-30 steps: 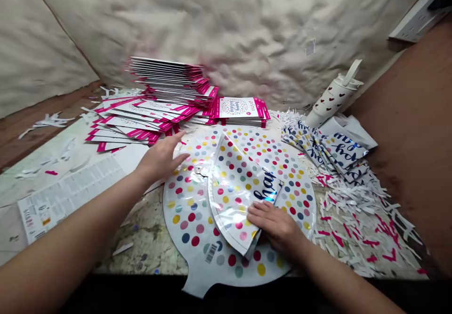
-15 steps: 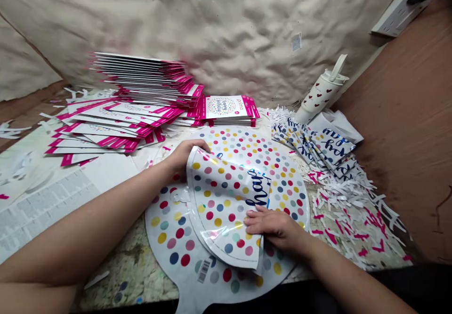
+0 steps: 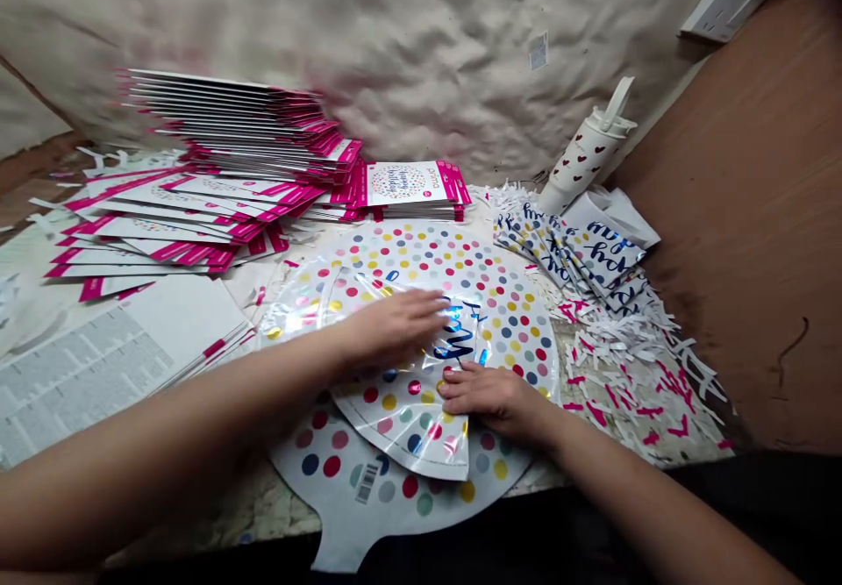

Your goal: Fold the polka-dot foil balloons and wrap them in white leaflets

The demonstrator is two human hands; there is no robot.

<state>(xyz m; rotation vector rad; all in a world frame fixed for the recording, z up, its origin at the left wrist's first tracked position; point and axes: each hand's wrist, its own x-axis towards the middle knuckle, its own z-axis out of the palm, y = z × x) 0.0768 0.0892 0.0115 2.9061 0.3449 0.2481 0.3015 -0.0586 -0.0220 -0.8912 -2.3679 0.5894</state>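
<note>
A folded foil balloon (image 3: 411,427), white with coloured dots and dark blue lettering, rests on flat dotted foil balloons (image 3: 513,304). A barcode and a tail show at the near side of the flat foil. My left hand (image 3: 398,326), slightly blurred, lies across the folded part with its fingers stretched out to the right. Close by, my right hand (image 3: 496,401) presses flat on the right edge of the fold, fingers extended. Neither hand grips anything. Part of the lettering is hidden under my left hand.
Pink-edged card packets (image 3: 243,138) are stacked at the back left, with a smaller packet pile (image 3: 411,186) beside them. Printed sheets (image 3: 98,348) lie at left. To the right are folded balloons (image 3: 592,256), a heart-patterned tumbler (image 3: 585,151) and paper shreds (image 3: 631,374).
My left hand has moved right from the fold's left edge onto its top, and the raised foil now lies flatter. My right hand stays on the fold. The view has shifted slightly.
</note>
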